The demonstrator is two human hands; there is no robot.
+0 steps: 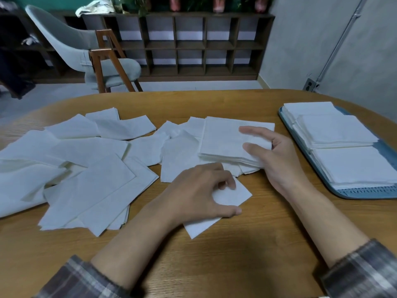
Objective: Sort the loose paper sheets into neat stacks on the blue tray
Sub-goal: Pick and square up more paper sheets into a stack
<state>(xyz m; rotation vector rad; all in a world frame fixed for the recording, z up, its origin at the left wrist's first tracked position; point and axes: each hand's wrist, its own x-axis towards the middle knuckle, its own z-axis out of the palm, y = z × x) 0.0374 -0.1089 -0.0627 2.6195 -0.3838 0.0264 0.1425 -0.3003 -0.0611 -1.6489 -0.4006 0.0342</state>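
Observation:
Several loose white paper sheets [90,168] lie scattered over the left and middle of the wooden table. My left hand [199,192] arches over a single sheet [238,196] near the front, its curled fingertips and thumb pinching the paper. A neat stack of sheets [223,140] sits on the table in the middle. My right hand [277,155] rests against that stack's right edge, fingers stretched over its top; the thumb is hidden. The blue tray [365,193] at the right holds three neat stacks [335,134].
The oval wooden table [247,244] has bare surface in front of me. Behind the table stand a grey chair with wooden legs [94,59] and a low dark shelf unit [193,46]. A grey wall with a conduit and socket [310,84] is at the right.

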